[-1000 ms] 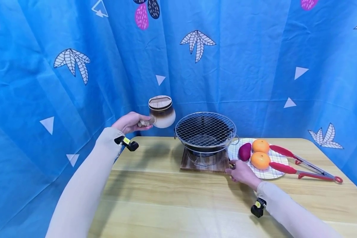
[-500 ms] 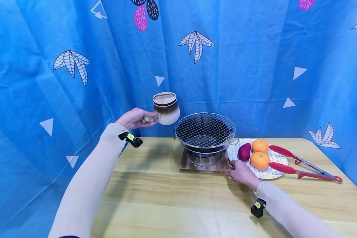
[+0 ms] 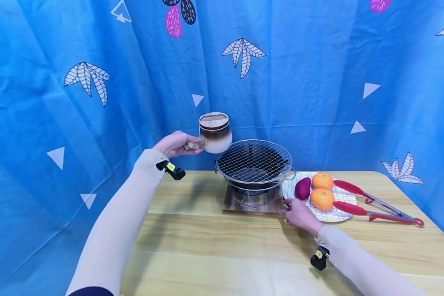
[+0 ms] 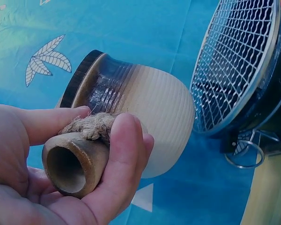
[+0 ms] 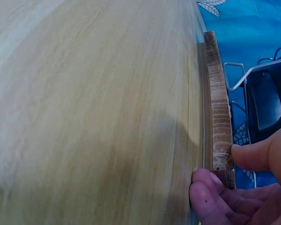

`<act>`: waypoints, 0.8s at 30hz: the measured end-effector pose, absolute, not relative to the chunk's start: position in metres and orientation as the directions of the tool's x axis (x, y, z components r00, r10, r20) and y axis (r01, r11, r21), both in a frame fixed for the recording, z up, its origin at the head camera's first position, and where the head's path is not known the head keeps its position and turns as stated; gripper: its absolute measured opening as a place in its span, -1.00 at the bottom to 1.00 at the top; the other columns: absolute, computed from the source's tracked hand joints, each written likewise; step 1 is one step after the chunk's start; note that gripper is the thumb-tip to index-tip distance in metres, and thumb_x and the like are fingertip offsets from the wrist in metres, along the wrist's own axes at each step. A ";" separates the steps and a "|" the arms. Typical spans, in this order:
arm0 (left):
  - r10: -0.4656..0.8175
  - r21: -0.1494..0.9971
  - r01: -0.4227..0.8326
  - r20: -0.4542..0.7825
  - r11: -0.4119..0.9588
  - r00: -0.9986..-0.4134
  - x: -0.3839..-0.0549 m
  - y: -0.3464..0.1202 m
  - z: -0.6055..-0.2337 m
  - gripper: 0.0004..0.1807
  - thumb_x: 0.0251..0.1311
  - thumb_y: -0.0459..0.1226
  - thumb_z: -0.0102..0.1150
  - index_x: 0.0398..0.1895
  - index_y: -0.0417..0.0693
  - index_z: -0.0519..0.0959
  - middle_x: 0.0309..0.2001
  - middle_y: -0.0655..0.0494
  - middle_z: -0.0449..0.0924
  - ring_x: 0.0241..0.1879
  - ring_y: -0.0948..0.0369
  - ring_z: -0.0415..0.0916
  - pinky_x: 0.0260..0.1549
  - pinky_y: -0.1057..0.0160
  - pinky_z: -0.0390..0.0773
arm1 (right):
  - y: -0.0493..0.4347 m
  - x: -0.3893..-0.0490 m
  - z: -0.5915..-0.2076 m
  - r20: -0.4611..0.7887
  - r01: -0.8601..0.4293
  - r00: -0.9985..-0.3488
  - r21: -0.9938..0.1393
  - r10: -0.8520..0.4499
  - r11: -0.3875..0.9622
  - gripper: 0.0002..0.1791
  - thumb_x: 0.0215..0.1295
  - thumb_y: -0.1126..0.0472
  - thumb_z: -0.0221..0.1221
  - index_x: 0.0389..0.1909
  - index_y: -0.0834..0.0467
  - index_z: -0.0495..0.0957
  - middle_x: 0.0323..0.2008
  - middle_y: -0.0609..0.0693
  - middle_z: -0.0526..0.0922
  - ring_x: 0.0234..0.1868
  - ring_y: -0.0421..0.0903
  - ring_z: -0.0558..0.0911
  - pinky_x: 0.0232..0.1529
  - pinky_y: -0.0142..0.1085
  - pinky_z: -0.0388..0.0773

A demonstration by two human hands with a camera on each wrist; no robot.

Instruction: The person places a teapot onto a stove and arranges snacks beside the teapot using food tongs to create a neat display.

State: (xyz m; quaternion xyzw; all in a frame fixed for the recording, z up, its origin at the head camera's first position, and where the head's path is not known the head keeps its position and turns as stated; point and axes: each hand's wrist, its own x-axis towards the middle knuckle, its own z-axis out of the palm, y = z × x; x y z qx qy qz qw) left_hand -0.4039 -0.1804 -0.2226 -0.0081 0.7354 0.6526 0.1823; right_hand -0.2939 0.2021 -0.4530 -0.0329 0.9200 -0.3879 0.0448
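Note:
My left hand [image 3: 178,144] grips the hollow, rope-wrapped side handle [image 4: 75,161] of a ceramic pot [image 3: 217,142] with a wooden lid [image 3: 213,120]. The pot is brown above and cream below. It hangs in the air at the upper left of a round charcoal grill [image 3: 253,186] topped by a wire grate [image 3: 252,162]. The grill stands on a dark wooden board [image 3: 231,205]. At the board's front right corner, my right hand [image 3: 301,216] pinches its edge [image 5: 220,108], thumb on the upper face and fingers curled against the lower side.
Right of the grill lies a white checked plate [image 3: 340,217] with a purple eggplant-like piece [image 3: 302,188] and two oranges [image 3: 322,199]. Red-tipped tongs [image 3: 385,207] rest with their ends over the plate. A blue curtain [image 3: 303,82] hangs behind the wooden table [image 3: 214,255].
My left hand has carried the pot rightward and slightly up, closer to the grill's grate. The right hand stays at the board's corner.

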 end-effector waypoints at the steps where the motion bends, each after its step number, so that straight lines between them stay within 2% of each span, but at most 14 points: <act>1: 0.229 0.958 -0.248 -0.277 0.145 -0.933 -0.405 -0.179 -0.223 -0.51 0.40 -0.36 0.14 0.32 -0.40 0.34 0.05 -0.20 0.55 -0.32 0.13 0.71 -0.22 0.29 0.75 | 0.202 -0.294 -0.453 -0.052 -0.030 -0.994 -0.718 -0.097 0.695 -0.38 0.36 0.24 0.22 0.34 0.46 0.33 -0.67 0.03 0.57 -0.68 -0.14 0.52 -0.54 -0.28 0.46; 7: 0.235 0.960 -0.238 -0.268 0.150 -0.934 -0.408 -0.172 -0.223 -0.58 0.39 -0.37 0.15 0.24 -0.38 0.38 -0.02 -0.18 0.57 -0.35 0.13 0.70 -0.18 0.28 0.75 | 0.198 -0.297 -0.453 -0.057 -0.027 -0.993 -0.725 -0.099 0.689 -0.39 0.35 0.23 0.22 0.33 0.44 0.35 -0.69 0.03 0.56 -0.70 -0.15 0.50 -0.58 -0.31 0.43; 14: 0.265 0.960 -0.215 -0.258 0.181 -0.929 -0.413 -0.157 -0.225 -0.63 0.41 -0.36 0.13 0.19 -0.36 0.41 -0.08 -0.17 0.61 -0.33 0.12 0.71 0.01 0.21 0.71 | 0.198 -0.297 -0.452 -0.050 -0.023 -0.995 -0.723 -0.085 0.691 -0.38 0.36 0.21 0.23 0.34 0.44 0.35 -0.70 0.02 0.56 -0.70 -0.15 0.50 -0.58 -0.30 0.42; 19: 0.290 0.957 -0.214 -0.265 0.195 -0.919 -0.418 -0.144 -0.227 -0.58 0.41 -0.37 0.12 0.25 -0.40 0.40 0.05 -0.24 0.54 -0.32 0.11 0.69 -0.24 0.29 0.75 | 0.200 -0.295 -0.452 -0.052 -0.014 -0.996 -0.730 -0.076 0.684 -0.38 0.37 0.22 0.23 0.35 0.42 0.34 -0.67 0.03 0.58 -0.69 -0.14 0.51 -0.61 -0.31 0.41; 24: 0.313 0.955 -0.220 -0.274 0.197 -0.909 -0.423 -0.130 -0.227 -0.54 0.41 -0.39 0.11 0.31 -0.41 0.37 0.11 -0.25 0.51 -0.31 0.12 0.68 -0.27 0.31 0.75 | 0.203 -0.292 -0.451 -0.055 -0.003 -0.996 -0.738 -0.065 0.674 -0.37 0.36 0.23 0.23 0.37 0.42 0.32 -0.64 0.06 0.60 -0.68 -0.12 0.52 -0.64 -0.32 0.41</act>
